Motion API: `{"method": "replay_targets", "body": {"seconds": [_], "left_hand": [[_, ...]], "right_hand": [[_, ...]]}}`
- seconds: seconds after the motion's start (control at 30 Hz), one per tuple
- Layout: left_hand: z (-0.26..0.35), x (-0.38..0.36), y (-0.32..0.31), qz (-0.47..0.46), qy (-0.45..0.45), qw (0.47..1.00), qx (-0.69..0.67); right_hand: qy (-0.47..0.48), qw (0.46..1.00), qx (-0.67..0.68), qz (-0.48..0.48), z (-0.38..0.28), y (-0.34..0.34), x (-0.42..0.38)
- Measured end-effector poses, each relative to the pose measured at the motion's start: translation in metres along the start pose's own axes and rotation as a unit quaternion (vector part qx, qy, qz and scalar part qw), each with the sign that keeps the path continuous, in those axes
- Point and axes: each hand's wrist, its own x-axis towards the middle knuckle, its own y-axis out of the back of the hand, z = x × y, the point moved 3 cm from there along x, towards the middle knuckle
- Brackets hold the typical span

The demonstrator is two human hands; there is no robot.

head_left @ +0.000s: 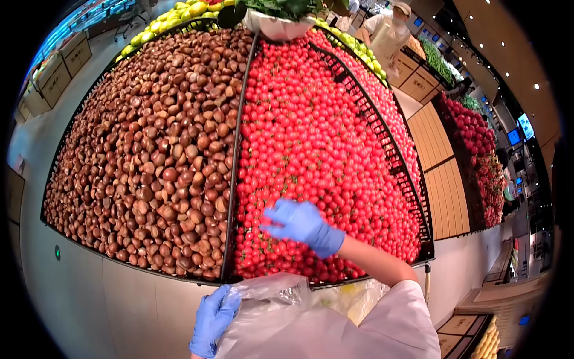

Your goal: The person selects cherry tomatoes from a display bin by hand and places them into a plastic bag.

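Observation:
My right hand (305, 226), in a blue glove, hovers over or touches the heap of red cherry tomatoes (293, 137). Its fingers are bent and apart, with no tomato visible in them; the fingertips are partly blurred. Below the display's front edge, my left hand (214, 318), also blue-gloved, is closed on the rim of a clear plastic bag (272, 293). The bag spreads to the right in front of my body, and its contents are hard to make out. A heap of brown chestnuts (161, 149) fills the left section beside the tomatoes.
A black divider (237, 143) separates chestnuts from tomatoes, and a slatted black rail (382, 131) crosses the tomatoes' right side. Leafy greens in a white container (278, 25) stand at the back. A person (388, 33) is beyond, near other produce stands. Dark red fruit (475, 134) lies at right.

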Motion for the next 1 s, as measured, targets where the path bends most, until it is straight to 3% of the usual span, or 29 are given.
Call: {"method": "replay_targets", "body": {"seconds": [0.1, 0.17, 0.23, 0.3, 0.4, 0.47, 0.6, 0.63, 0.77, 0.83, 0.9, 1.0], "left_hand": [[0.004, 0.001, 0.003, -0.028, -0.035, 0.999, -0.022], [0.01, 0.001, 0.004, -0.025, -0.036, 0.998, -0.037], [0.01, 0.002, 0.005, -0.018, -0.055, 0.998, 0.009], [0.006, 0.001, 0.005, -0.012, -0.05, 0.999, 0.009], [-0.012, -0.002, 0.003, 0.006, -0.019, 0.992, 0.122], [-0.015, -0.004, 0.002, 0.006, -0.007, 0.993, 0.115], [-0.011, -0.003, -0.001, -0.003, 0.007, 0.992, 0.124], [-0.012, -0.002, -0.001, 0.001, 0.008, 0.992, 0.122], [-0.008, -0.001, -0.003, -0.003, 0.006, 0.991, 0.136], [-0.007, 0.0, -0.004, -0.004, 0.003, 0.989, 0.147], [-0.002, -0.001, -0.004, -0.012, 0.005, 0.99, 0.143], [-0.002, -0.004, -0.005, -0.008, 0.006, 0.992, 0.129]], "right_hand": [[-0.121, 0.985, -0.078, 0.095, 0.053, 0.034, -0.001], [-0.19, 0.973, -0.024, 0.128, 0.093, 0.064, -0.01], [-0.319, 0.937, 0.016, 0.141, 0.158, 0.061, -0.034], [-0.318, 0.919, -0.175, 0.156, 0.186, 0.074, -0.052], [-0.326, 0.915, -0.196, 0.135, 0.222, 0.078, -0.079], [-0.36, 0.905, -0.205, 0.101, 0.217, 0.088, -0.08], [-0.232, 0.917, -0.292, 0.141, 0.206, 0.091, -0.066], [-0.198, 0.923, -0.278, 0.178, 0.173, 0.094, -0.047], [-0.084, 0.974, -0.141, 0.156, 0.1, 0.059, 0.005], [-0.052, 0.994, -0.048, 0.084, 0.073, 0.021, 0.017], [0.001, 0.995, -0.028, 0.097, 0.045, -0.011, 0.028], [-0.041, 0.998, -0.035, 0.008, 0.034, -0.061, 0.053]]}}
